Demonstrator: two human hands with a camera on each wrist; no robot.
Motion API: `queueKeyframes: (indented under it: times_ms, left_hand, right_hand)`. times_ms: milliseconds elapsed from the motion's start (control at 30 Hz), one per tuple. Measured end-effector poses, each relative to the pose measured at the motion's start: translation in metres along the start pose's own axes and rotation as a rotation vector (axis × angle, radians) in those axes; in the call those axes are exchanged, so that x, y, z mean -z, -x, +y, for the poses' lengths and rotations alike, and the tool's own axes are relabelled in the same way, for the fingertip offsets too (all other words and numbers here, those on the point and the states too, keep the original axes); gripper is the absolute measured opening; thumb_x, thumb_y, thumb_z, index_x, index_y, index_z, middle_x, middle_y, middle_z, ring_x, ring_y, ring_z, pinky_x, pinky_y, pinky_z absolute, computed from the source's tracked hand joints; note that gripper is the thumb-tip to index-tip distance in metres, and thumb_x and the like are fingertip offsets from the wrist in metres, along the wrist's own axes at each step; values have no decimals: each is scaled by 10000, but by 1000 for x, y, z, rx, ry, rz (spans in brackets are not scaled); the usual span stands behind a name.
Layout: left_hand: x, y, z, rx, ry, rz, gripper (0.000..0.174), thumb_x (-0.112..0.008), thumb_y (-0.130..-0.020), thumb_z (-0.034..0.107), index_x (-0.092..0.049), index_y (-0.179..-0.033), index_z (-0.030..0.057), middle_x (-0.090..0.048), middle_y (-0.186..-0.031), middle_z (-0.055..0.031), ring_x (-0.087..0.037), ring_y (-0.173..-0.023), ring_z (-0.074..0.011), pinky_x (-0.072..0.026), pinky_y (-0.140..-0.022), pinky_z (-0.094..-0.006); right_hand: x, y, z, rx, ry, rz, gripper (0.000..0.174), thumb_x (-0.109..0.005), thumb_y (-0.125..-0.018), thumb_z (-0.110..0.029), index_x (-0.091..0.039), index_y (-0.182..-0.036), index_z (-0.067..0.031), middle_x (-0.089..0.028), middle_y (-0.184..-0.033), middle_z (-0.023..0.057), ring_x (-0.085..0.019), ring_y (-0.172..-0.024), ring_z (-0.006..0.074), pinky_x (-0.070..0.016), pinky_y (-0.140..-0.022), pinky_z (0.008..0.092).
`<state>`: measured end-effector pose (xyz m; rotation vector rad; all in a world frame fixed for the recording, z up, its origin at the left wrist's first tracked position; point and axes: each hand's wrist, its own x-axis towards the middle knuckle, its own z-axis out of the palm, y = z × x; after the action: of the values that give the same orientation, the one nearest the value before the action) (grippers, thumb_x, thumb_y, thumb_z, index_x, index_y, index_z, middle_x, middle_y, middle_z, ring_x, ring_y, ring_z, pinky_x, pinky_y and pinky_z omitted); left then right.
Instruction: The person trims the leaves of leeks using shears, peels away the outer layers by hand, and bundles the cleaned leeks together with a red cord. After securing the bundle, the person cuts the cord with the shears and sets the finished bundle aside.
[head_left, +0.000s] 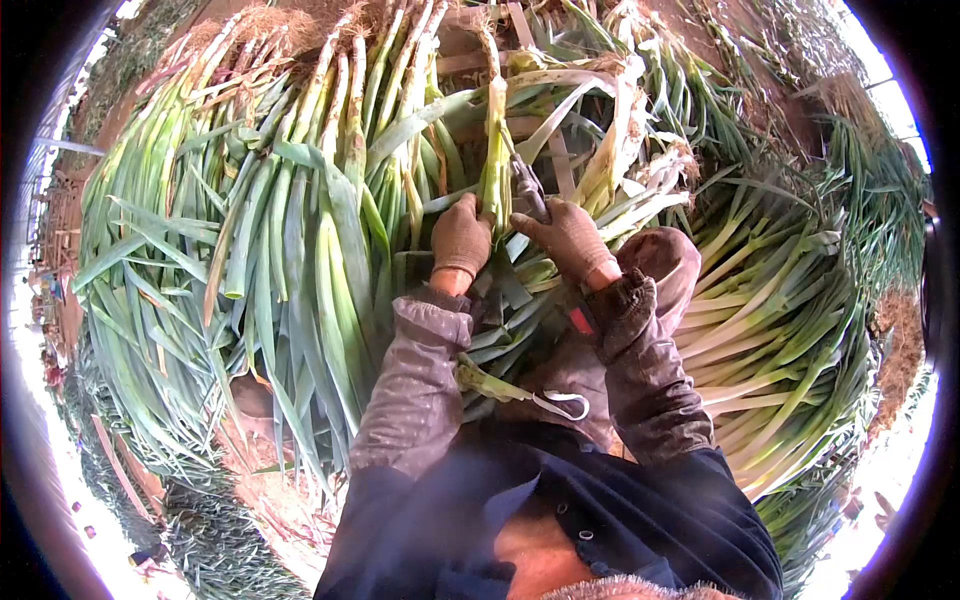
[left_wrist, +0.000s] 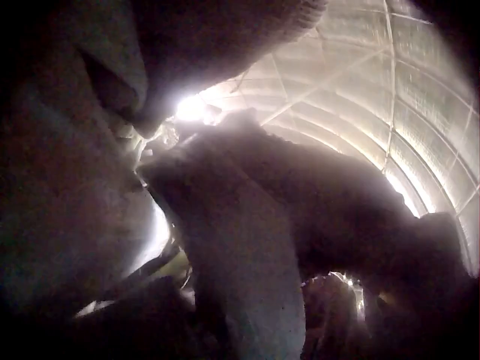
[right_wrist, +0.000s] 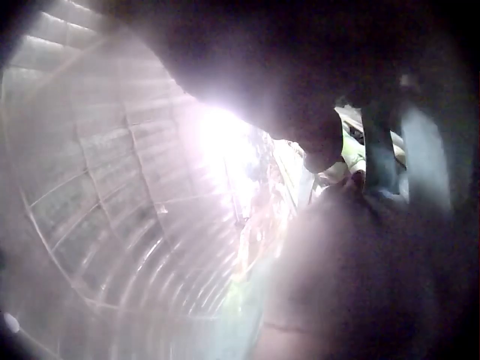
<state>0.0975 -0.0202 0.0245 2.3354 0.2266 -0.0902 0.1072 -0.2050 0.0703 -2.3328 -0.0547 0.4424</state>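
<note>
In the head view my left hand (head_left: 462,238), in a brown glove, grips a leek (head_left: 495,130) low on its green stalk. That leek stands with its roots pointing away from me. Just right of it, my gloved right hand (head_left: 568,240) holds a dark grey hand tool (head_left: 528,188) with a narrow tip, which lies close along the stalk. The right thumb reaches toward the leek. Both wrist views are dark and largely blocked by sleeve and glove, so the grips show only from the head.
Untrimmed leeks (head_left: 300,200) with roots and long leaves lie heaped at the left. Leeks with pale, cleaner stems (head_left: 770,340) fan out at the right, beside my knee (head_left: 665,265). A white strip (head_left: 562,405) hangs near my lap. Curved greenhouse roofing (left_wrist: 352,90) shows overhead.
</note>
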Motion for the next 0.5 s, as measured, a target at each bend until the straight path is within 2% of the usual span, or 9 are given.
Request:
queueKeyframes:
  times_ms: [133,233,300,367,400,467,500]
  left_hand:
    - [0,-1,-1,-5,-23,-10,248,-648,-900,271,-659,-996,43,-697,-923,-252,-661,-902,-455,-513,-782,-538]
    - [1,1,-1,-18,23,2,244,-643,-902,271,-660,-1004,50,-698,-921,-245,-658,-901,-459,-512,-780,-540]
    - [0,2,-3,-24,15,9,236,-642,-904,264,-666,-1008,53,-694,-923,-246,-654,-898,-464,-515,-769,-538]
    - [4,3,3,-52,37,21,237,-641,-906,264,-671,-1005,51,-692,-920,-248,-655,-893,-463,-517,-761,-536]
    - [9,4,9,25,3,-49,282,-669,-897,212,-679,-1087,4,-690,-994,-259,-659,-950,-445,-519,-792,-486]
    - [11,5,6,8,51,-57,288,-680,-888,208,-678,-1081,-5,-687,-993,-264,-657,-948,-449,-519,-793,-483]
    - [11,5,5,0,73,-61,292,-685,-883,206,-677,-1079,-9,-685,-992,-267,-657,-948,-451,-518,-793,-481]
  right_hand:
    - [2,-23,-4,21,72,19,657,-687,-837,-601,-688,-830,55,-664,-726,249,-685,-771,440,-534,-727,491]
    - [9,-45,-7,44,59,7,666,-679,-838,-609,-707,-882,54,-677,-755,249,-692,-789,429,-537,-733,489]
    - [20,-61,-15,54,150,-84,691,-658,-840,-630,-715,-926,53,-692,-872,287,-694,-885,424,-539,-790,466]
    - [10,-92,0,100,173,-11,702,-645,-846,-639,-703,-925,56,-688,-884,289,-687,-892,431,-534,-799,474]
    - [8,-104,6,111,177,10,705,-641,-849,-639,-699,-928,59,-688,-880,286,-685,-885,434,-533,-796,479]
    - [8,-122,6,133,183,53,710,-633,-854,-640,-690,-933,63,-687,-870,280,-683,-871,440,-532,-789,489]
    - [8,-132,6,118,158,54,663,-620,-871,-630,-697,-980,19,-690,-865,268,-682,-858,440,-534,-778,499]
